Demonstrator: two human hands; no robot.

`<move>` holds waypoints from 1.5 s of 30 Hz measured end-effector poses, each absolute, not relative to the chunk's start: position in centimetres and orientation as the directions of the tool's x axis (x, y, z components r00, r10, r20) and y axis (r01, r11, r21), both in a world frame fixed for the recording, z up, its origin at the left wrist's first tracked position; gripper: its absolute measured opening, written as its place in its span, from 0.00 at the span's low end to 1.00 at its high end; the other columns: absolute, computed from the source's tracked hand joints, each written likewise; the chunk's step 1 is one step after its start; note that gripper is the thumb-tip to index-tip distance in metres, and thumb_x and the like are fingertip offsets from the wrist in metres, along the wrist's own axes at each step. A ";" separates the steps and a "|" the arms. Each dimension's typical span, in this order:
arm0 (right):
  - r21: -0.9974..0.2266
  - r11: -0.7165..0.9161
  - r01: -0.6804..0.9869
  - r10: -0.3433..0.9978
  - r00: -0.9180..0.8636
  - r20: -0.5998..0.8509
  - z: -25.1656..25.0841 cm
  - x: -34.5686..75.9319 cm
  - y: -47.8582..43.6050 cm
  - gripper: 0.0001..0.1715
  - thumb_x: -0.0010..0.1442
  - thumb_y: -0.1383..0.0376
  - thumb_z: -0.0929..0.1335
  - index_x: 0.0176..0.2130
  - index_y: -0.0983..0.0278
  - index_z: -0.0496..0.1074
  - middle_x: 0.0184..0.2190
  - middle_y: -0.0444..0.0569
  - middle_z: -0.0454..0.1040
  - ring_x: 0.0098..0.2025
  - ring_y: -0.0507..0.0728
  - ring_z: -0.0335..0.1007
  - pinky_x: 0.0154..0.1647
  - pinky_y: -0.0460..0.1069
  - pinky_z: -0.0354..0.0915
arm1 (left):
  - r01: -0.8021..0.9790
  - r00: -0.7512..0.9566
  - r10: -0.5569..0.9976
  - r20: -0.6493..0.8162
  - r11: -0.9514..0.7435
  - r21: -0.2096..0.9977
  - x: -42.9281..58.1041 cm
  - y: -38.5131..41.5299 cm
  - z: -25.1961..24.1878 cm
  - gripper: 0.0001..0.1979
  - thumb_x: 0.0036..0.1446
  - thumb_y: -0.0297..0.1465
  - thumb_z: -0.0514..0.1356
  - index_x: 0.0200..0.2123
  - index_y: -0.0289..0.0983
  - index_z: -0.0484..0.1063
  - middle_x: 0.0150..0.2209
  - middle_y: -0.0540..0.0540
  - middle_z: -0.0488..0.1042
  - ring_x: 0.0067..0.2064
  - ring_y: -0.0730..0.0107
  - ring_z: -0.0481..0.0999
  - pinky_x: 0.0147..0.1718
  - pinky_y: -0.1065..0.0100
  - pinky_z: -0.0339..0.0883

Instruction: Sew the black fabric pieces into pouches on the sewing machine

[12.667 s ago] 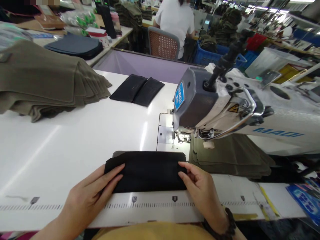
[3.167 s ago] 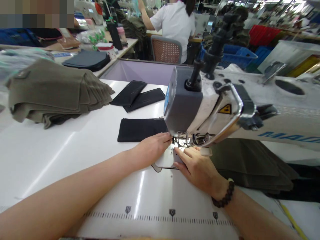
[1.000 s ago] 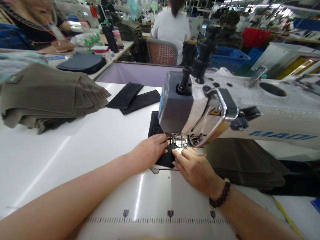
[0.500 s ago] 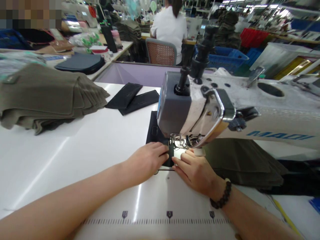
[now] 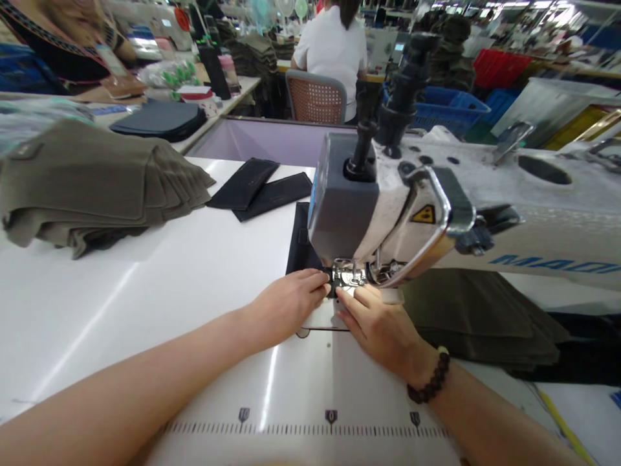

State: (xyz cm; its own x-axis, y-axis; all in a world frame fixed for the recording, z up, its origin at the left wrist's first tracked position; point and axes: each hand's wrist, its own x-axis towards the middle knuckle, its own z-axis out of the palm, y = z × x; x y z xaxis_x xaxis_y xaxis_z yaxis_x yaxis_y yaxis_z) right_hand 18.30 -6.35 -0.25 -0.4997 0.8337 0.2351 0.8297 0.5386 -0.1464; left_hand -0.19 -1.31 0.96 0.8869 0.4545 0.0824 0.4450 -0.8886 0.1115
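Note:
A black fabric piece (image 5: 298,243) lies under the presser foot (image 5: 350,277) of the sewing machine (image 5: 347,207), partly hidden by the machine head and my fingers. On its left side, my left hand (image 5: 298,299) presses it down with fingers held together, the fingertips close to the foot. My right hand (image 5: 376,323) has its index fingertip at the near right edge of the fabric, just in front of the foot. Its other fingers are bent beside the needle plate, and a dark bead bracelet (image 5: 431,382) circles the wrist. Whatever is under the fingertips is hidden.
Two black fabric pieces (image 5: 262,188) lie beyond, left of the machine head. An olive fabric stack (image 5: 97,181) stands at far left. More olive pieces (image 5: 475,317) lie beneath the machine arm. Ahead, a person in white (image 5: 332,48) sits on a chair (image 5: 315,97).
The black fabric piece has moved away from me under the presser foot, so less of it shows on the near side. My left hand has moved slightly forward with it. The view has shifted a little.

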 end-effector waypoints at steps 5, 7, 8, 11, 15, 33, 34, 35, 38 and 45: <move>-0.147 0.498 0.855 0.862 -0.469 0.194 -0.3 18.2 -6.3 0.14 0.58 0.66 0.65 0.45 0.67 0.68 0.31 0.50 0.71 0.35 0.56 0.66 0.33 0.49 0.56 | 0.476 0.868 0.485 0.105 -0.874 0.103 0.3 -0.4 1.4 0.08 0.58 0.23 0.52 0.33 0.30 0.71 0.37 0.41 0.72 0.41 0.65 0.70 0.44 0.68 0.64; -0.148 0.496 0.855 0.863 -0.467 0.192 -0.2 18.2 -6.3 0.14 0.57 0.65 0.65 0.44 0.66 0.68 0.30 0.49 0.71 0.34 0.56 0.66 0.32 0.48 0.56 | 0.483 0.864 0.492 0.108 -0.870 0.098 0.3 0.0 1.3 0.07 0.57 0.23 0.53 0.33 0.30 0.71 0.35 0.42 0.72 0.38 0.66 0.71 0.40 0.68 0.65; -0.149 0.496 0.856 0.863 -0.466 0.193 -0.2 18.2 -6.3 0.14 0.57 0.66 0.65 0.44 0.66 0.68 0.30 0.49 0.71 0.33 0.56 0.65 0.31 0.48 0.55 | 0.482 0.865 0.490 0.109 -0.871 0.096 0.4 0.1 1.3 0.07 0.57 0.23 0.54 0.33 0.30 0.71 0.34 0.42 0.72 0.37 0.66 0.71 0.38 0.69 0.65; -0.148 0.491 0.859 0.866 -0.462 0.190 -0.2 18.2 -6.3 0.14 0.58 0.65 0.65 0.45 0.65 0.68 0.30 0.48 0.71 0.33 0.56 0.65 0.29 0.48 0.53 | 0.479 0.865 0.487 0.123 -0.873 0.088 0.4 0.3 1.1 0.05 0.56 0.22 0.55 0.32 0.29 0.71 0.34 0.43 0.72 0.35 0.67 0.71 0.35 0.70 0.65; -0.142 0.478 0.867 0.875 -0.455 0.168 -0.1 18.2 -6.4 0.14 0.58 0.65 0.65 0.45 0.65 0.67 0.31 0.48 0.70 0.33 0.55 0.65 0.28 0.48 0.52 | 0.516 0.843 0.524 0.124 -0.852 0.094 0.5 0.3 1.0 0.05 0.56 0.22 0.55 0.32 0.31 0.71 0.33 0.44 0.72 0.33 0.68 0.70 0.33 0.70 0.65; -0.174 0.566 0.806 0.817 -0.520 0.248 -0.2 18.6 -6.5 0.12 0.60 0.65 0.62 0.42 0.68 0.69 0.29 0.50 0.72 0.32 0.56 0.66 0.31 0.49 0.55 | 0.550 0.834 0.551 0.004 -0.833 0.067 0.1 -1.9 2.5 0.09 0.58 0.31 0.54 0.32 0.32 0.72 0.34 0.42 0.72 0.37 0.62 0.70 0.37 0.63 0.66; -0.183 0.598 0.781 0.795 -0.546 0.266 -0.1 18.7 -6.5 0.13 0.61 0.65 0.61 0.42 0.68 0.69 0.29 0.51 0.72 0.31 0.56 0.66 0.32 0.49 0.56 | 0.523 0.852 0.524 0.003 -0.851 0.051 0.0 -2.6 2.5 0.10 0.59 0.32 0.54 0.32 0.32 0.72 0.35 0.42 0.72 0.38 0.62 0.70 0.37 0.63 0.66; -0.187 0.633 0.751 0.767 -0.575 0.284 -0.1 18.9 -6.5 0.13 0.62 0.65 0.60 0.42 0.69 0.70 0.28 0.51 0.72 0.31 0.55 0.65 0.33 0.49 0.56 | 0.492 0.870 0.492 0.003 -0.870 0.035 -0.1 -3.4 2.4 0.11 0.59 0.32 0.53 0.33 0.32 0.72 0.36 0.42 0.72 0.38 0.62 0.70 0.37 0.63 0.66; -0.187 0.729 0.659 0.679 -0.658 0.327 0.0 19.2 -6.5 0.16 0.63 0.65 0.58 0.40 0.70 0.71 0.24 0.49 0.70 0.28 0.54 0.64 0.36 0.51 0.57 | 0.404 0.915 0.404 0.013 -0.915 -0.014 -0.4 -5.0 1.8 0.09 0.59 0.29 0.53 0.34 0.32 0.72 0.38 0.43 0.73 0.42 0.63 0.69 0.42 0.64 0.64; -0.219 0.816 0.536 0.578 -0.747 0.327 0.5 19.6 -6.9 0.20 0.64 0.64 0.57 0.29 0.68 0.71 0.21 0.46 0.65 0.25 0.53 0.58 0.31 0.50 0.54 | 0.364 0.924 0.362 0.122 -0.931 0.006 -1.1 -6.1 0.2 0.13 0.58 0.24 0.49 0.44 0.29 0.69 0.47 0.43 0.71 0.51 0.65 0.66 0.53 0.67 0.56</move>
